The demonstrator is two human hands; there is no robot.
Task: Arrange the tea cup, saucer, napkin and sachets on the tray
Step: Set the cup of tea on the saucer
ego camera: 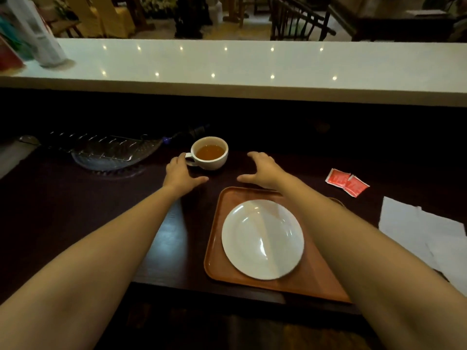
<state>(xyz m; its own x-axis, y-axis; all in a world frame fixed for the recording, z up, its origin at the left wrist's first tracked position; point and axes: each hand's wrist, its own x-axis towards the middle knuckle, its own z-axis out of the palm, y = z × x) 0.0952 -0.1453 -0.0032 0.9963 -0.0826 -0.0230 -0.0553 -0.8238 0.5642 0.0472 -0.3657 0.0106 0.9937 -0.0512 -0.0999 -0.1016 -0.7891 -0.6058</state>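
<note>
A white tea cup (pixel 210 153) full of amber tea stands on the dark counter beyond the tray. My left hand (pixel 180 171) is open, its fingertips at the cup's handle on the left. My right hand (pixel 262 170) is open too, a short gap to the right of the cup, above the tray's far edge. The brown tray (pixel 217 263) lies near me with the white saucer (pixel 262 238) on it. Two red sachets (pixel 346 182) lie to the right of the tray. A white napkin (pixel 424 233) lies at the far right.
A clear glass dish (pixel 113 154) sits at the left of the dark counter. A raised white ledge (pixel 240 69) runs across behind, with a bottle (pixel 38 34) at its left end. The counter's front edge is just below the tray.
</note>
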